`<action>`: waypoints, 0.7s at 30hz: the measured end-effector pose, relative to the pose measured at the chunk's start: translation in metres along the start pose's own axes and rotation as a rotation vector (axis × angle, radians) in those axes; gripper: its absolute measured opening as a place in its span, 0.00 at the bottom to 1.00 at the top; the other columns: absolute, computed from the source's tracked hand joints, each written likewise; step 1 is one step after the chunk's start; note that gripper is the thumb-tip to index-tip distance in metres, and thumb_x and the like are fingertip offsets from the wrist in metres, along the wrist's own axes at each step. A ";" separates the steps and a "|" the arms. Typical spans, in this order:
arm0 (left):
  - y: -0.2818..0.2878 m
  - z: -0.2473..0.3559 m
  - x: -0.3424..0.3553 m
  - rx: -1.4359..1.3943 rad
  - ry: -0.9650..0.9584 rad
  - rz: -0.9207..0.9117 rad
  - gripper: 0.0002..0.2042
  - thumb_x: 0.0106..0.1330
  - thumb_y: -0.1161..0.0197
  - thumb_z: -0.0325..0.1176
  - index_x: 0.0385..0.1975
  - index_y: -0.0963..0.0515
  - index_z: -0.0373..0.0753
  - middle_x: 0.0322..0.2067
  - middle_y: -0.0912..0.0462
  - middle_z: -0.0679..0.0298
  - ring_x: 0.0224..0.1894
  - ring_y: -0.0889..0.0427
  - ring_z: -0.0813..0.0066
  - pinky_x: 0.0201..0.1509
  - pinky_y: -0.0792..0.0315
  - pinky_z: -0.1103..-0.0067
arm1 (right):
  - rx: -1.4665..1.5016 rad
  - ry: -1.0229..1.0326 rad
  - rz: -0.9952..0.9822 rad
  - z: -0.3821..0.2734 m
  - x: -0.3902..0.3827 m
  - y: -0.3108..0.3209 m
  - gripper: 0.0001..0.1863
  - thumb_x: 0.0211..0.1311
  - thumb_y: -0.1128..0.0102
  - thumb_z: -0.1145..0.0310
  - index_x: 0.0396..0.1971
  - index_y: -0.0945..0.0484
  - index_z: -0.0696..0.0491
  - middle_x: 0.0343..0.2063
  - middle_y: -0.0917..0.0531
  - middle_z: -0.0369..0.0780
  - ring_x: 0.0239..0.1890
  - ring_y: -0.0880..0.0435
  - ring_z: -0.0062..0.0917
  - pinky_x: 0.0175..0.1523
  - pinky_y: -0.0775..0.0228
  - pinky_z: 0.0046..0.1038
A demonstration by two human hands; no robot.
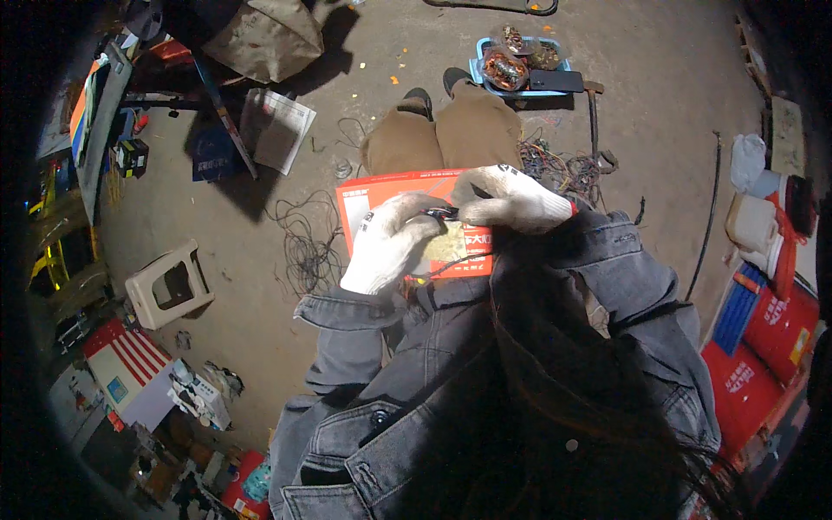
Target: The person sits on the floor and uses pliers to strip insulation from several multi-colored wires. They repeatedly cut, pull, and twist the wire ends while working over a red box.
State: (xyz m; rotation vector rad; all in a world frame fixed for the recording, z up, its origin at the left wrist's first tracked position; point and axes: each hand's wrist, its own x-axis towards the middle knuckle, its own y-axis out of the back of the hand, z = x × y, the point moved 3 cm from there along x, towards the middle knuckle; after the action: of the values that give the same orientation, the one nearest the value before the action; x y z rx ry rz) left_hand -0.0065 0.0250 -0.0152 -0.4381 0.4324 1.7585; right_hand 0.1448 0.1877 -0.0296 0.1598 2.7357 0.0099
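A red and white cardboard box or board (pixel 354 227) rests across my lap, with a worn yellowish patch (pixel 448 243) on it. Over this board both hands wear white work gloves with soiled fingertips. My left hand (pixel 387 239) is closed, its thumb and fingers pinching one end of a small dark piece (pixel 443 213) that looks like bunched wire. From the other side my right hand (pixel 510 198) is closed with its fingertips at the same piece. Gloved fingers hide most of it. Below, a thin dark strand (pixel 459 263) crosses the board.
Tangled wires lie on the floor at left (pixel 308 247) and right (pixel 563 173). A blue tray (pixel 477 68) with filled bags and a phone (pixel 555 81) stands ahead, beside a hammer (pixel 594 117). A beige stool (pixel 169 284) lies left; red containers (pixel 744 381) stand right.
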 end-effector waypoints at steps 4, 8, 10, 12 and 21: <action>-0.001 -0.002 -0.002 0.049 0.002 -0.001 0.15 0.64 0.36 0.25 0.49 0.17 0.29 0.44 0.13 0.59 0.47 0.15 0.74 0.54 0.24 0.77 | 0.112 -0.060 0.022 0.006 -0.007 -0.002 0.17 0.64 0.34 0.62 0.45 0.18 0.60 0.38 0.12 0.42 0.43 0.16 0.25 0.51 0.25 0.31; -0.002 -0.005 0.003 -0.044 0.046 -0.002 0.15 0.64 0.37 0.25 0.50 0.18 0.30 0.44 0.13 0.60 0.47 0.15 0.74 0.53 0.24 0.78 | 0.243 -0.084 0.072 0.008 -0.006 -0.005 0.16 0.65 0.33 0.63 0.44 0.18 0.60 0.37 0.13 0.42 0.43 0.16 0.24 0.51 0.25 0.31; -0.002 -0.004 0.001 -0.105 0.089 0.014 0.16 0.66 0.38 0.25 0.52 0.18 0.30 0.44 0.13 0.60 0.47 0.16 0.75 0.53 0.24 0.78 | 0.050 0.024 0.192 0.003 -0.008 -0.005 0.15 0.65 0.33 0.63 0.44 0.18 0.59 0.36 0.14 0.41 0.44 0.17 0.23 0.51 0.25 0.31; -0.003 -0.004 -0.001 -0.166 0.141 0.026 0.16 0.67 0.38 0.25 0.54 0.19 0.30 0.45 0.13 0.60 0.47 0.16 0.75 0.53 0.24 0.79 | 0.036 0.104 0.337 -0.001 -0.020 -0.008 0.14 0.64 0.32 0.65 0.44 0.18 0.58 0.38 0.16 0.42 0.44 0.17 0.24 0.51 0.25 0.30; -0.006 -0.003 -0.001 -0.201 0.066 0.036 0.17 0.67 0.39 0.24 0.55 0.19 0.30 0.46 0.12 0.59 0.44 0.15 0.76 0.51 0.22 0.79 | -0.241 0.175 0.642 -0.010 -0.028 -0.048 0.18 0.60 0.29 0.62 0.45 0.17 0.57 0.39 0.13 0.48 0.42 0.11 0.39 0.46 0.21 0.38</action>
State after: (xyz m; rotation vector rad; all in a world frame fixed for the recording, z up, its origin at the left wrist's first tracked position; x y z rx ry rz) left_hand -0.0003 0.0239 -0.0181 -0.6352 0.3126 1.8337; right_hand 0.1613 0.1370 -0.0104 0.9917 2.6951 0.5473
